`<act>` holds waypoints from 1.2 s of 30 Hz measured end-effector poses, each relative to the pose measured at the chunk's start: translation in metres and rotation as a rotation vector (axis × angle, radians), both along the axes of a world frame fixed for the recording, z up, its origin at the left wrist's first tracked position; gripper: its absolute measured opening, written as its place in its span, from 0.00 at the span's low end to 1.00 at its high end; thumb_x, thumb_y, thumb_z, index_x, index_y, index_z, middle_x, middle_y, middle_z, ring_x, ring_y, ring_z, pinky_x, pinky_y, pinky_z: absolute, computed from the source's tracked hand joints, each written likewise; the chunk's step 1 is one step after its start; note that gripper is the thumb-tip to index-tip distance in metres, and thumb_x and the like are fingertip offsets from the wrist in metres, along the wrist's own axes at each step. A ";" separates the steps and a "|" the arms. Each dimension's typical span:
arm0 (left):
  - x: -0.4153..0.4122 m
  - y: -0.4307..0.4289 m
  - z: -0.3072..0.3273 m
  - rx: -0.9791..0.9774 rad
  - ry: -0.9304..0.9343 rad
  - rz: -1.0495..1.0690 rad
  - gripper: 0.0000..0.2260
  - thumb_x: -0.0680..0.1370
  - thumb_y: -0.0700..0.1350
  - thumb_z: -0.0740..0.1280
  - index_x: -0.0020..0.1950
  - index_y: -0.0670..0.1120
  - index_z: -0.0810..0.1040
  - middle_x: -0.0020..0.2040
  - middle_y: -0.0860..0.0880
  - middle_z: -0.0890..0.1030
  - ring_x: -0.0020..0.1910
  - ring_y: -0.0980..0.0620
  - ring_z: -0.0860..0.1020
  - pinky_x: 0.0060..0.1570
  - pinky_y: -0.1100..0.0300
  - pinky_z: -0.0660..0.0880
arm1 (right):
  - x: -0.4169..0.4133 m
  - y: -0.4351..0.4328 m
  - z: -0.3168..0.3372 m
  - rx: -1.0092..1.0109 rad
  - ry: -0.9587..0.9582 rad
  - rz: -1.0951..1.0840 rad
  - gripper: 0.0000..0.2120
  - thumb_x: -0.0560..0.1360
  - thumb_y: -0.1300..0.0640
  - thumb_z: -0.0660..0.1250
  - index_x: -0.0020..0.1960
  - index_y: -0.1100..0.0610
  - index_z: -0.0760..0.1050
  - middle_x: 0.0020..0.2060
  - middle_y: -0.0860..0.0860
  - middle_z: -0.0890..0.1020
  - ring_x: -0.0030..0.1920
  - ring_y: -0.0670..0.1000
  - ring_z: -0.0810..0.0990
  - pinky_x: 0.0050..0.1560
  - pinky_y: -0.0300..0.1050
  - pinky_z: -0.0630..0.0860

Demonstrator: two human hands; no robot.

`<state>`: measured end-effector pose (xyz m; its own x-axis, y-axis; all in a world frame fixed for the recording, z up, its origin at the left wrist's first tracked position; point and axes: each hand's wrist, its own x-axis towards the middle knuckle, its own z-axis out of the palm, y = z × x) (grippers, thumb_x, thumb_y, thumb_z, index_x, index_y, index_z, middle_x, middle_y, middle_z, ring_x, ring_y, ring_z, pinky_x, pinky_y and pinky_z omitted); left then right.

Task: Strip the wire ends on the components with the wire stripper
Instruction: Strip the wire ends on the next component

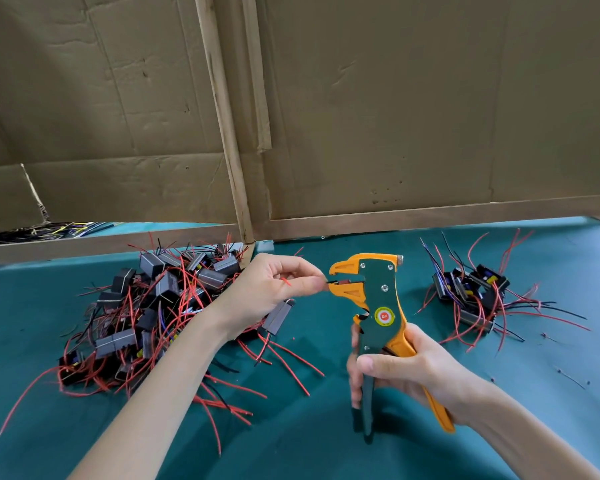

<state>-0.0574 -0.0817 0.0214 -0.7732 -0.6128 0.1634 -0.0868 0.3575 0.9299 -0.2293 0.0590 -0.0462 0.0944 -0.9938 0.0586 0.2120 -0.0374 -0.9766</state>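
Wire stripper stands nearly upright just right of frame centre, head up, handles down. It has an orange and dark green body with a round red-and-yellow sticker near the pivot. Its jaws face 9 o'clock and are slightly parted.

Right hand comes in from 5 o'clock. Its grip is clamped round both stripper handles, thumb across the green one, fingers behind. The handles are not fully squeezed together.

Left hand is at 9 o'clock of the stripper head, just beside it. Its grip is pinched together, thumb and forefinger on a short black wire whose tip sits between the jaws. The end of a red wire pokes out near the curled fingers. One component, a grey block, is tilted at 5 o'clock of that hand. I cannot tell whether it hangs free or touches the surface.

Large heap of grey and black components lies at 9 o'clock of frame, tangled in red and black leads, partly behind the left forearm. Small heap lies at 3 o'clock, well apart from the stripper, with red, black and blue leads. A few small dark offcuts lie at 4 o'clock.

The surface is covered in teal-green cloth. Cardboard panels on a wooden frame stand along the far edge at 12 o'clock. More loose wires, black and yellow, show under the panel at 10 o'clock.
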 end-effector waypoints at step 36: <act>-0.020 -0.008 -0.059 -0.352 -0.222 0.121 0.14 0.76 0.34 0.64 0.41 0.54 0.76 0.43 0.53 0.79 0.39 0.62 0.75 0.42 0.71 0.69 | -0.024 -0.009 0.006 -0.091 0.296 -0.404 0.13 0.76 0.56 0.65 0.59 0.58 0.75 0.48 0.54 0.86 0.49 0.55 0.86 0.54 0.45 0.81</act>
